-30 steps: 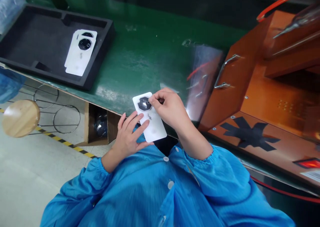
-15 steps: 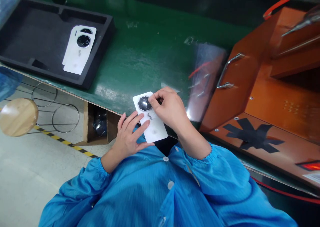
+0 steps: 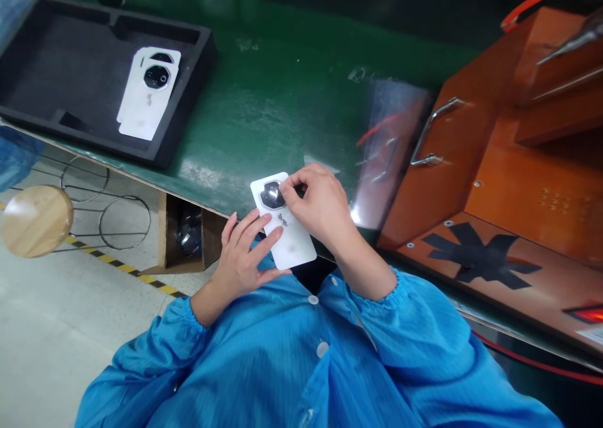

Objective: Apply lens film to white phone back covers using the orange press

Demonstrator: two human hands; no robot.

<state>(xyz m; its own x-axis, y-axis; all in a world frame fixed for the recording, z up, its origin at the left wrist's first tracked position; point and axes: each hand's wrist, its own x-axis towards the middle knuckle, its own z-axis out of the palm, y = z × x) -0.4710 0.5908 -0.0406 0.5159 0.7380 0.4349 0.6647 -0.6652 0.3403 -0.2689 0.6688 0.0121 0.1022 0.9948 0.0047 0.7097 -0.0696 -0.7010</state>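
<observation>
A white phone back cover point(image 3: 293, 247) with a dark, many-sided camera window point(image 3: 272, 194) lies slanted at the table's front edge. My left hand point(image 3: 245, 250) steadies it, with fingers over its left side and thumb by its lower edge. On the camera window's right rim, my right hand point(image 3: 316, 200) has thumb and forefinger closed in a pinch. Whatever may be between those fingertips is too small to make out. Two more white back covers point(image 3: 144, 110) overlap in the black foam tray point(image 3: 169, 129) at the upper left.
To the right stands an orange box point(image 3: 452, 164) with a metal handle point(image 3: 433, 129) and black tape strips point(image 3: 480, 255). Clear plastic film point(image 3: 389, 145) lies beside it on the green table point(image 3: 264, 95). A round wooden stool point(image 3: 38, 220) and a cardboard box point(image 3: 162, 233) are below the edge.
</observation>
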